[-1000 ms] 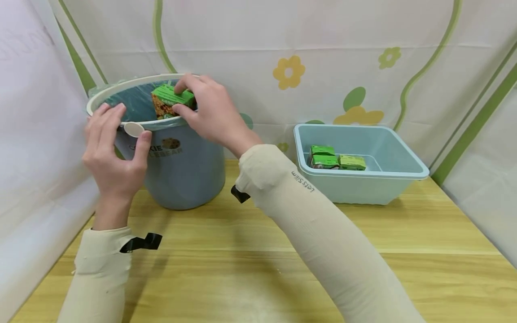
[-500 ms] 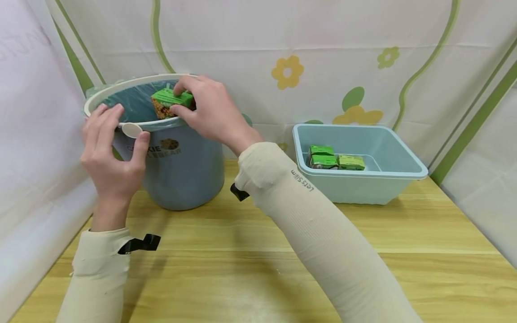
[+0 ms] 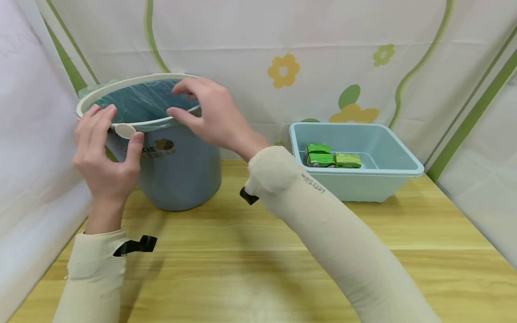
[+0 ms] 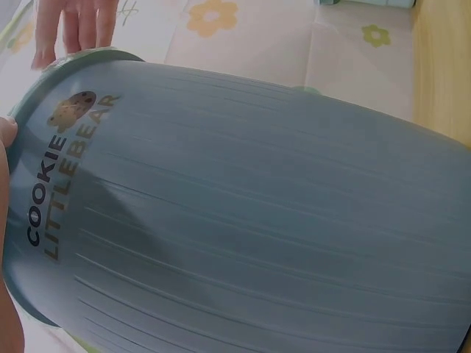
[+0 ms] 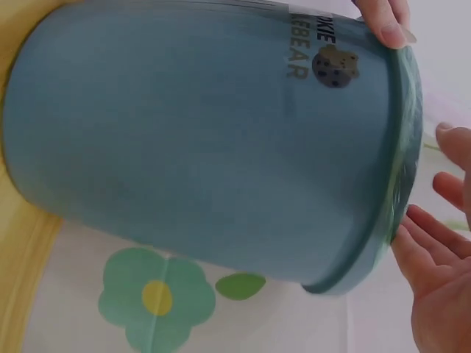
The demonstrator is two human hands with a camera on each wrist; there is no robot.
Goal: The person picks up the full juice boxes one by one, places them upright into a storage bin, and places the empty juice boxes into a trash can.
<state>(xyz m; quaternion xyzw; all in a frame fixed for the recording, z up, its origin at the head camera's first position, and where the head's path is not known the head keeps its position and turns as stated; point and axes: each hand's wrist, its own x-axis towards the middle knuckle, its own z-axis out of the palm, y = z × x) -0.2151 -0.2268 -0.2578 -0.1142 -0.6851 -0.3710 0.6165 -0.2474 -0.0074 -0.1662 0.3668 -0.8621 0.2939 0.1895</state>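
A blue-grey trash bin [image 3: 181, 175] with a pale rim and a thin clear liner [image 3: 139, 96] stands at the left of the head view. My left hand [image 3: 107, 159] holds its near left rim, fingers over the edge and thumb outside by an oval tab [image 3: 125, 131]. Above the right side of the rim is my right hand [image 3: 220, 114], thumb and fingers spread apart with nothing between them. The right wrist view shows that right hand [image 5: 441, 279] at the bin's mouth with parted fingers. The bin's bottom inside is hidden from view.
A light blue plastic tub [image 3: 343, 186] stands to the right on the wooden table [image 3: 226, 278]. In its left part sit two bright green small cartons [image 3: 320, 160] and a yellow-green one [image 3: 348, 160]. A white flowered cloth [image 3: 234, 31] hangs behind.
My right hand has let go of a small green carton over the bin; the carton is now out of sight. Its fingers have spread. My left hand keeps its place on the rim.
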